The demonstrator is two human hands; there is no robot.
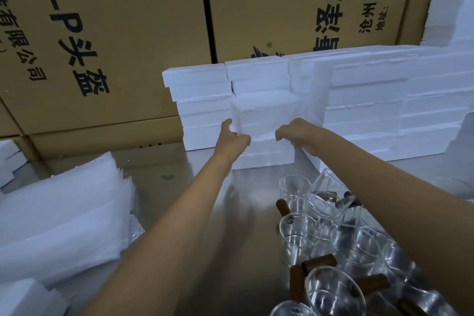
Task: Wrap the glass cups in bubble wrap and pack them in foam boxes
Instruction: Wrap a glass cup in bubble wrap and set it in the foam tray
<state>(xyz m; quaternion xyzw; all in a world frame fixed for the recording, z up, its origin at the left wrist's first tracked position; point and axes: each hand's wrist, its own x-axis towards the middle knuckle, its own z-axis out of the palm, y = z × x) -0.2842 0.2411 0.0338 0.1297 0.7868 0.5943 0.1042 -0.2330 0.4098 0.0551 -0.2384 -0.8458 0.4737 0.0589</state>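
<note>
White foam boxes [364,100] stand stacked in a wall along the back of the steel table. Both my arms reach forward to one stack in the middle. My left hand [232,137] grips the left side of a foam box [264,117] in that stack, and my right hand [295,133] grips its right side. Several glass cups [300,235] with brown wooden handles crowd the table at the lower right, under my right forearm. A pile of bubble wrap sheets [64,218] lies at the left.
Large brown cardboard cartons [115,41] with black print rise behind the foam boxes. More foam pieces [454,7] are stacked at the upper right and at the far left edge. The steel table [179,169] shows between the wrap and the cups.
</note>
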